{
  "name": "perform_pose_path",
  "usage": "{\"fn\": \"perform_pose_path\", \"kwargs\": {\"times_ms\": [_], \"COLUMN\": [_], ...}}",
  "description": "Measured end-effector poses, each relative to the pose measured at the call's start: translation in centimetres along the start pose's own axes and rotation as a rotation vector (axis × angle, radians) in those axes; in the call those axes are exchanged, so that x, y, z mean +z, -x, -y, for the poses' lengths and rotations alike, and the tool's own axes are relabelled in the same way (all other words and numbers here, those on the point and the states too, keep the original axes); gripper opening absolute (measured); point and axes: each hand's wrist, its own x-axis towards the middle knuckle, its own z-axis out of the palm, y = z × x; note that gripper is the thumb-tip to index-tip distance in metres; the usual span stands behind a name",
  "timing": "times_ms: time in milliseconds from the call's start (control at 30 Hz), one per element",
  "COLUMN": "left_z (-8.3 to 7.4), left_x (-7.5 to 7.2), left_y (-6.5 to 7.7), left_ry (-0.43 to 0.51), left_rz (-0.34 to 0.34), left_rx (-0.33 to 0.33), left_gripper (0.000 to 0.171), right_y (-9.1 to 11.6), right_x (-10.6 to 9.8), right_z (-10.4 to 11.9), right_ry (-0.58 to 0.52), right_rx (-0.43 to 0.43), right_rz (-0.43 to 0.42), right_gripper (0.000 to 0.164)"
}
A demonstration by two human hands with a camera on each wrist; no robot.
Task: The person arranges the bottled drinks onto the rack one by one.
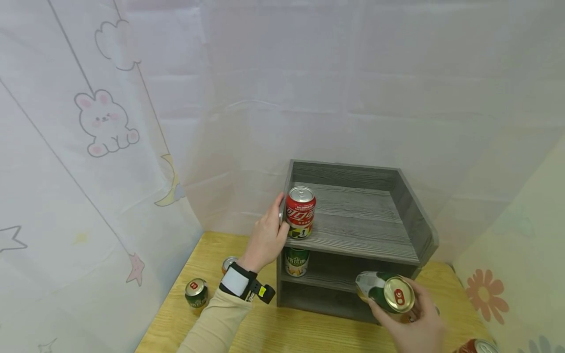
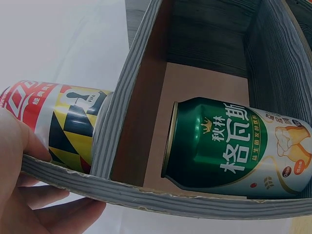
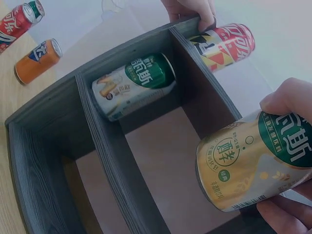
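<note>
My left hand (image 1: 265,238) grips the left side panel of a grey wooden shelf (image 1: 357,220), thumb over its edge and fingers outside. Right beside that thumb a red cola can (image 1: 301,211) stands upright on the top board, at the front left corner. Below it, a green and white drink can (image 2: 214,146) stands at the left of the middle compartment. In my right hand (image 1: 419,318) is a green and gold drink can (image 3: 243,161), gripped between thumb and fingers. It is tilted, its gold top towards the head camera, in front of the middle compartment's right side.
On the wooden table (image 1: 265,333) left of the shelf are a green can (image 1: 196,294) and an orange can (image 3: 38,62), the latter partly behind my left wrist in the head view. A red can (image 1: 474,346) stands at the lower right. White printed sheets hang behind and beside the table.
</note>
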Motion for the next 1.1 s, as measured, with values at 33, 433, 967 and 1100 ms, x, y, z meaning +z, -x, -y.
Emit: {"fn": "perform_pose_path", "kwargs": {"times_ms": [33, 433, 967, 1100], "left_z": [0.0, 0.0, -0.1, -0.1], "left_x": [0.0, 0.0, 0.0, 0.0], "left_y": [0.0, 0.0, 0.0, 0.1], "left_ry": [0.0, 0.003, -0.003, 0.009], "left_rz": [-0.001, -0.012, -0.01, -0.01], "left_rx": [0.0, 0.006, 0.013, 0.004], "left_gripper": [0.067, 0.066, 0.066, 0.067], "right_y": [0.0, 0.1, 0.1, -0.2], "right_x": [0.2, 2.6, 6.5, 7.2], "right_z": [0.1, 0.2, -1.7, -1.9], "right_ry": [0.002, -0.082, -0.116, -0.106], "right_rx": [-0.008, 0.005, 0.013, 0.0], "right_rz": [0.005, 0.119, 0.231, 0.259], "right_gripper": [0.08, 0.079, 0.078, 0.077]}}
